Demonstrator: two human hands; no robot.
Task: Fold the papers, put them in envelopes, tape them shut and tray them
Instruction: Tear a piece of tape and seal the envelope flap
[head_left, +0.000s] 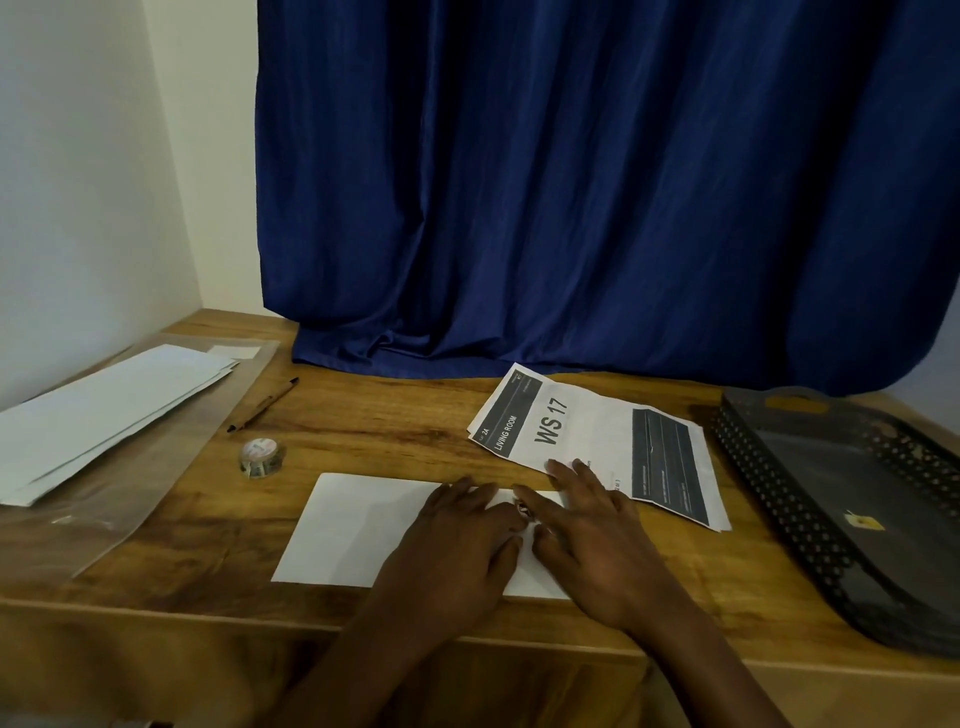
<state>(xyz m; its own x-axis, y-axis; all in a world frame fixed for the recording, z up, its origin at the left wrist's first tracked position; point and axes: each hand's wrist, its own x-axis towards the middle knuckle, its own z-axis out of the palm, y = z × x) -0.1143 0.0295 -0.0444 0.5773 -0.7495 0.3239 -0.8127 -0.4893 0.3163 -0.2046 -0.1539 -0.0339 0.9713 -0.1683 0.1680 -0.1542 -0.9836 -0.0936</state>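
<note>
A white envelope (353, 530) lies flat near the table's front edge. My left hand (457, 540) and my right hand (587, 540) both press down on its right half with straight fingers. Between the fingertips shows a small strip of patterned tape (521, 506). Printed papers (597, 436) marked "WS 17" lie just behind my right hand. A small roll of tape (262, 457) stands to the left of the envelope. A dark perforated tray (852, 499) sits at the right edge of the table.
A stack of white envelopes (104, 410) rests on a clear plastic sleeve (98, 514) at the left. A pen (262, 405) lies beside it. A blue curtain (571, 182) hangs onto the back of the wooden table (389, 415).
</note>
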